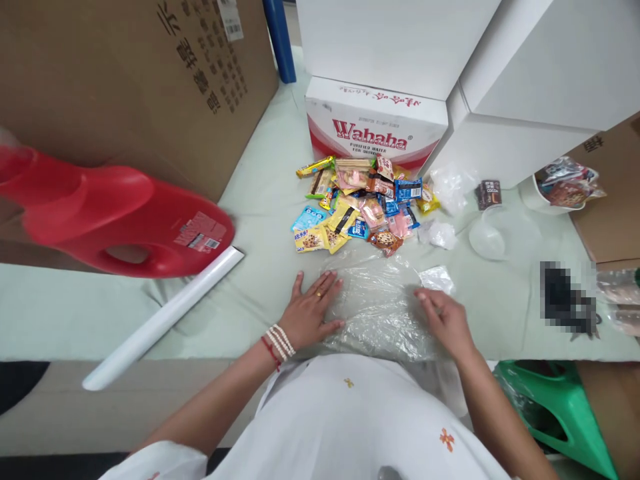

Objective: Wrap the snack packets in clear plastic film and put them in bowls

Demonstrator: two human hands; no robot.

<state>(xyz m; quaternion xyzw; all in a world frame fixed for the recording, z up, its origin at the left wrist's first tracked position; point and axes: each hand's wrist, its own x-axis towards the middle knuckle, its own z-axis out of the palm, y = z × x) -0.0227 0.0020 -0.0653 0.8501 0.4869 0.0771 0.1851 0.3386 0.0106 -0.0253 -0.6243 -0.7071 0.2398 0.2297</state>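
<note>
A crumpled sheet of clear plastic wrap (pixel 380 303) lies on the pale green table surface (pixel 260 200) right in front of me. My left hand (pixel 313 310) rests flat on its left edge with the fingers spread; it wears a ring and bead bracelets. My right hand (pixel 443 317) lies on the wrap's right edge, fingers slightly curled and pressing down. Beyond the wrap sits a pile of several small snack packets (pixel 357 203).
A red jug (pixel 115 220) lies on its side at left beside a white roll (pixel 165 313). Large cardboard box (pixel 125 80), Wahaha carton (pixel 375 127) and white boxes (pixel 525 67) stand behind. A clear lid (pixel 493 237), white bowl of packets (pixel 560 187), green object (pixel 560 407) at right.
</note>
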